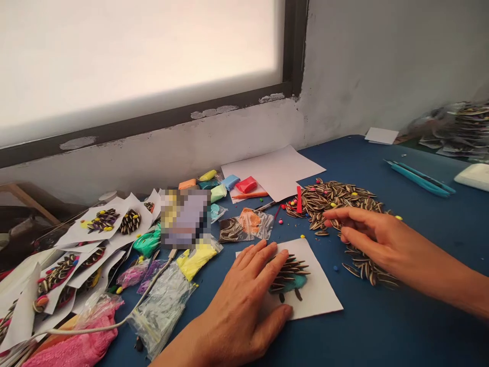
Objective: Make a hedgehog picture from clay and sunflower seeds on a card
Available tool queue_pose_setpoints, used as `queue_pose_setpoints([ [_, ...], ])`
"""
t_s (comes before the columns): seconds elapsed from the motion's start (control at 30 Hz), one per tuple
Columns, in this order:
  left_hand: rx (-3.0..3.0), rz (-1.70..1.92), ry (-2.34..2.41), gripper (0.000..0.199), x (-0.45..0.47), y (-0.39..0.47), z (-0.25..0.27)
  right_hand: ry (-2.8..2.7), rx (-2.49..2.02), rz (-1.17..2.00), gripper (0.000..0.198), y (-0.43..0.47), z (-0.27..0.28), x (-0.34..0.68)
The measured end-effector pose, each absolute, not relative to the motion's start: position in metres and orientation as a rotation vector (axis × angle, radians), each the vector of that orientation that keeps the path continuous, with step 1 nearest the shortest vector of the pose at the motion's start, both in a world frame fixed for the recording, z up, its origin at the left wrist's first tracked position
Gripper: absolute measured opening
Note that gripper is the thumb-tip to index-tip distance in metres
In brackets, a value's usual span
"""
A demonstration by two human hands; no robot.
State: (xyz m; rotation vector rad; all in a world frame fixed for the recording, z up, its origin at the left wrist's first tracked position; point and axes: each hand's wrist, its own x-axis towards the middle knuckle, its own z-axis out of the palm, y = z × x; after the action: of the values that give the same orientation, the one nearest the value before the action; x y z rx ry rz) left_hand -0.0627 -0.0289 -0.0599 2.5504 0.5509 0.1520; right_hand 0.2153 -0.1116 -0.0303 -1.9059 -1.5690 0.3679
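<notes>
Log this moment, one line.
left hand: on card | right hand: at seed pile, grip unclear | card: seeds in teal clay

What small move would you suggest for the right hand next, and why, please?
Perhaps pinch one from the pile of striped seeds: the right hand is over it, thumb and forefinger apart, while the left hand rests on the white card, where similar seeds cover part of a teal shape.

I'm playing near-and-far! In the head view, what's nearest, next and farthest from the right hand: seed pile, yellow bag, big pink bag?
1. Seed pile, right by the right hand.
2. Yellow bag, left of the picture's middle.
3. Big pink bag, at the lower left.
</notes>
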Motion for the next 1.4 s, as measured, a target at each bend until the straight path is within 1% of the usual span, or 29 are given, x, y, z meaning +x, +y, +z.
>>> queue_pose_setpoints([
  [0.17,2.539,0.163,0.564,0.073,-0.061,-0.029,-0.058,-1.594,-1.793,0.336,0.036,-0.112,-0.029,0.211],
  [0.33,2.525,0.213,0.554,0.074,-0.060,-0.030,-0.058,-1.685,-1.696,0.229,0.042,-0.113,-0.026,0.201],
  [0.6,2.549,0.287,0.530,0.073,-0.060,-0.030,-0.061,-1.849,-1.609,0.159,0.029,-0.118,-0.031,0.185],
  [0.8,2.551,0.297,0.522,0.073,-0.061,-0.029,-0.063,-1.949,-1.541,0.257,0.017,-0.127,-0.036,0.172],
  [1.0,2.543,0.276,0.528,0.071,-0.061,-0.029,-0.060,-2.030,-1.532,0.328,0.020,-0.134,-0.046,0.167],
  [1.2,2.531,0.230,0.548,0.071,-0.061,-0.030,-0.058,-2.023,-1.543,0.274,0.019,-0.133,-0.054,0.163],
  [1.4,2.550,0.257,0.530,0.070,-0.062,-0.029,-0.062,-2.077,-1.535,0.188,0.019,-0.131,-0.049,0.159],
])
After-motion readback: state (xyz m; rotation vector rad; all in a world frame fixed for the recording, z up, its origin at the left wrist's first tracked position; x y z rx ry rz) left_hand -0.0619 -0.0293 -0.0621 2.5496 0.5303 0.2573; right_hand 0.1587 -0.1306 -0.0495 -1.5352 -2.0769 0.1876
